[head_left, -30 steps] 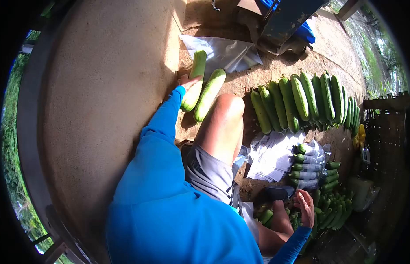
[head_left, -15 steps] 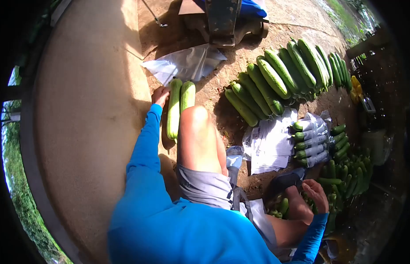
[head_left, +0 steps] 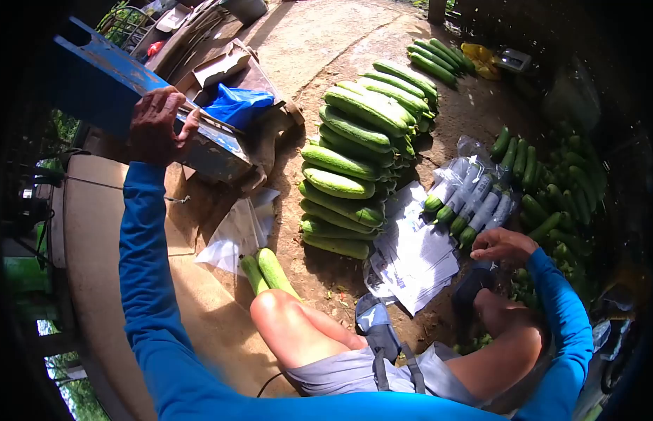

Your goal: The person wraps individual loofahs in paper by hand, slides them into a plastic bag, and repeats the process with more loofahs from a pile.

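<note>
My left hand point(head_left: 158, 126) is wrapped over the edge of a blue metal post point(head_left: 105, 88) with worn paint. My right hand point(head_left: 504, 245) hangs above my knee with loosely bent fingers and nothing visible in it. Beside it lie cucumbers packed in a clear plastic bag point(head_left: 474, 196). Two long green gourds point(head_left: 272, 270) lie partly behind my bent knee, close to a clear plastic sheet or bag point(head_left: 235, 235). A long row of similar gourds point(head_left: 347, 165) is piled on the ground ahead.
Printed paper sheets point(head_left: 418, 245) lie between the gourds and the packed cucumbers. Loose cucumbers point(head_left: 551, 210) are heaped at the right. A blue plastic bag point(head_left: 239, 105) and a cardboard box point(head_left: 221, 67) sit by the post. At the back right is a yellow bag point(head_left: 481, 59).
My left hand has left the two gourds and reached up to the blue post. The view has turned, so the post shows at the upper left. My right hand has risen slightly.
</note>
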Demonstrator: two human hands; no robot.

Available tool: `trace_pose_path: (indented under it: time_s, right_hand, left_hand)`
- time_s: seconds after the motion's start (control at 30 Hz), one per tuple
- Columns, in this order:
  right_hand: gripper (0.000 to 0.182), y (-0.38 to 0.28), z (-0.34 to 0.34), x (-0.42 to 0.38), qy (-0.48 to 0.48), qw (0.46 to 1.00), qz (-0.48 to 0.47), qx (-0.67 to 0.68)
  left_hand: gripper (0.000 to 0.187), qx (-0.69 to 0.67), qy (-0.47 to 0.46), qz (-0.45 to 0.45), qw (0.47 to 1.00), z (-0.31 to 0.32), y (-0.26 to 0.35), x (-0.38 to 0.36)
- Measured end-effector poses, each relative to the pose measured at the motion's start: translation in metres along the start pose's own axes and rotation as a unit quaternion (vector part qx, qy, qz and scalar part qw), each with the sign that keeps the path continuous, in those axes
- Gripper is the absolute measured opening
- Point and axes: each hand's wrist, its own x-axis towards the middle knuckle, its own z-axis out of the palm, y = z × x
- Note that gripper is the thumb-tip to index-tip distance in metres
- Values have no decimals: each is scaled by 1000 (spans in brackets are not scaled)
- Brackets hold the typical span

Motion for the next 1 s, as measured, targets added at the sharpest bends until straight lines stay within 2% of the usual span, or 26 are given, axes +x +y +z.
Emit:
trace_pose_path:
  time_s: [0.03,0.1,0.13,0.17,0.2,0.23,0.27,0.3,0.33,0.37,0.4,0.43,0.47,0.5,0.53,0.57,0.6,0.63,0.7,0.77,0.8,0.83,0.9,0.93,0.97,1.0]
  right_hand:
    - [43,28,-12,27,-9,999,-18,51]
    - [39,47,-44,75,38,998,-22,35]
    - [40,88,-58,117,49,991,-97,74]
    - [38,100,-78,145,75,985,-122,100]
    - [35,90,-98,166,75,984,-98,130]
    - [34,74,-119,188,128,989,-65,27]
    - [36,71,-136,206,172,978,-112,32]
    - [44,74,-160,234,180,980,-87,2]
    - [55,60,-175,248,235,968,-76,-43]
    - [60,54,-194,266,287,952,-98,-31]
    - [66,45,-221,292,281,955,-42,-87]
    - [68,52,-235,319,378,919,-72,-88]
    - [71,62,-256,350,433,890,-89,-112]
    - [80,47,-267,354,436,897,-42,-52]
    - [90,47,-284,373,456,888,-15,-65]
    - [94,44,-301,385,443,893,13,-83]
    - [100,47,-308,401,459,887,6,-56]
    - [108,93,-335,452,466,871,-42,-148]
    - [97,56,-315,434,463,885,-1,-45]
    - [71,71,-330,455,385,918,13,-98]
    - [49,104,-342,480,382,878,-69,-278]
    - [44,133,-351,505,444,804,-127,-374]
    - [45,124,-346,490,408,794,-91,-441]
    - [48,126,-346,495,418,793,-142,-420]
    - [48,127,-350,496,416,792,-142,-423]
    - [49,122,-352,491,389,804,-103,-439]
  left_hand:
    - [25,33,-26,16,999,8,-17,10]
    - [29,51,-105,12,993,29,-44,13]
    - [30,93,-98,44,990,41,-51,9]
    - [32,135,-92,77,984,51,-56,2]
    - [32,142,-97,65,983,60,-64,-5]
    - [33,148,-102,54,982,67,-71,-10]
    - [33,166,-68,50,982,75,-71,-12]
    - [32,185,-36,43,981,79,-70,-15]
    - [32,201,-48,27,978,80,-68,-15]
    - [32,216,-63,11,974,80,-67,-14]
    - [30,219,-63,18,973,83,-76,-20]
    - [29,221,-62,25,973,87,-87,-26]
    - [28,214,-61,23,975,89,-94,-29]
    - [26,206,-62,22,976,91,-101,-34]
    - [24,192,-65,20,979,93,-110,-41]
    - [25,176,-71,-22,982,97,-118,-54]
    - [26,155,-83,-37,984,100,-128,-68]
    - [27,134,-96,-53,985,101,-138,-80]
    - [29,93,-121,-71,986,100,-160,-98]
    - [31,57,-139,-92,984,94,-179,-109]
    - [32,42,-148,-98,983,91,-186,-113]
    - [33,29,-155,-109,982,88,-191,-117]
    - [35,3,-163,-130,978,86,-200,-123]
    - [37,-6,-166,-136,977,85,-202,-126]
    - [37,-7,-167,-139,976,84,-208,-130]
    - [39,42,-186,-101,977,82,-214,-134]
